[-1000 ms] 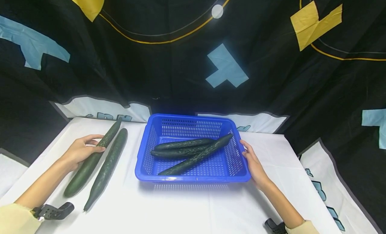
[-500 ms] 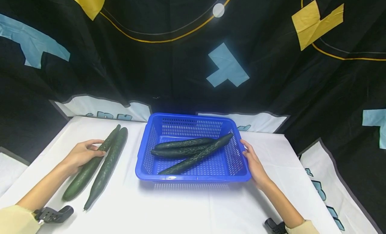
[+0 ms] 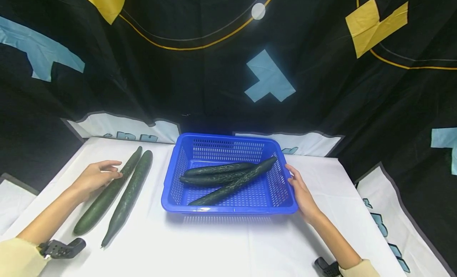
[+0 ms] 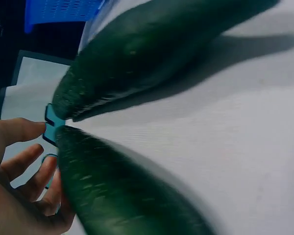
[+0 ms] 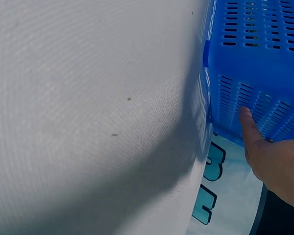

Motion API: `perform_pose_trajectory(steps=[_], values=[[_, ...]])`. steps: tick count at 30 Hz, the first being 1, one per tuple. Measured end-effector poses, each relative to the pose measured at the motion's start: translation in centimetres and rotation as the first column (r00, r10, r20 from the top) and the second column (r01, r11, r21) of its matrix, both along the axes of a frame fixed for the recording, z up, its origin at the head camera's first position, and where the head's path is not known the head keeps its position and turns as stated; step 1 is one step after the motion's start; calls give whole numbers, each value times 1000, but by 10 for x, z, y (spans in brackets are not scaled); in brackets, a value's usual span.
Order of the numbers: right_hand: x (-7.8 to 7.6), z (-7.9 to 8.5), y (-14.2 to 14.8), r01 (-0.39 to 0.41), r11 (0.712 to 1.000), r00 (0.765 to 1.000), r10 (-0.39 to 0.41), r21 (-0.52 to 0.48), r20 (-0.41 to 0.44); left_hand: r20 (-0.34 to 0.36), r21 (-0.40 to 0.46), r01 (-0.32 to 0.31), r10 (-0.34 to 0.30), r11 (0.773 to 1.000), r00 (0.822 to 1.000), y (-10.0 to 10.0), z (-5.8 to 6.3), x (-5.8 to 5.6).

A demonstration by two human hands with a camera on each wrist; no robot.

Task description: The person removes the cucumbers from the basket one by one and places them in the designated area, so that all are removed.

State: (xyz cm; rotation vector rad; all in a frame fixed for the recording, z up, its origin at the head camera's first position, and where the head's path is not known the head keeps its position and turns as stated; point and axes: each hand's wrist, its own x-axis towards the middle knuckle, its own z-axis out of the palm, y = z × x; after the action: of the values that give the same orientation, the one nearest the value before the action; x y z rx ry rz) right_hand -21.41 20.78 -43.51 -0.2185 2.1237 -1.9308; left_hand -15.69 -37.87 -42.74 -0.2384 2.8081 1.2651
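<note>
My left hand [image 3: 95, 177] hovers at the upper half of a dark green cucumber [image 3: 107, 197] on the left of the table. Its fingers are spread and relaxed, and the left wrist view shows the thumb [image 4: 24, 130] off the cucumber. A second cucumber [image 3: 127, 199] lies alongside, just to the right. Mid-table stands a blue perforated basket [image 3: 228, 210] with three cucumbers inside, one [image 3: 233, 187] slanting across the others. My right hand [image 3: 302, 195] touches the outer right side of this basket; in the right wrist view a straight digit [image 5: 247, 125] presses its slotted wall, other fingers mostly hidden.
A white cloth [image 3: 214, 245] covers the table. Behind it hangs a black printed curtain [image 3: 200, 86] with blue and yellow shapes, and its white lettered border meets the back edge. Black wrist devices [image 3: 64, 248] sit on both forearms.
The left cucumber has shifted slightly down toward the near side. My left hand has since loosened from it and lifted a little. The right hand and basket stay nearly still.
</note>
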Motion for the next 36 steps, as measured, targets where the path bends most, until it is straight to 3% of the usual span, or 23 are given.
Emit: perform_pose_trajectory(steps=[8,14,19,27,36], values=[[0,-1,1,-2,1000,1000,2,-12,-3,-38,25,61,-60,998,997,21,34,-12],[0,-2,1,-5,1000,1000,5,-16,-7,-37,61,116,-114,991,993,65,68,-23],[0,-2,1,-9,1000,1000,8,-21,-8,-52,103,167,-163,981,985,107,88,-34],[0,-2,2,-5,1000,1000,5,-31,-7,-112,169,265,-249,949,962,161,104,-60],[0,-1,1,-7,1000,1000,7,2,-18,-187,241,392,-354,888,916,216,102,-97]])
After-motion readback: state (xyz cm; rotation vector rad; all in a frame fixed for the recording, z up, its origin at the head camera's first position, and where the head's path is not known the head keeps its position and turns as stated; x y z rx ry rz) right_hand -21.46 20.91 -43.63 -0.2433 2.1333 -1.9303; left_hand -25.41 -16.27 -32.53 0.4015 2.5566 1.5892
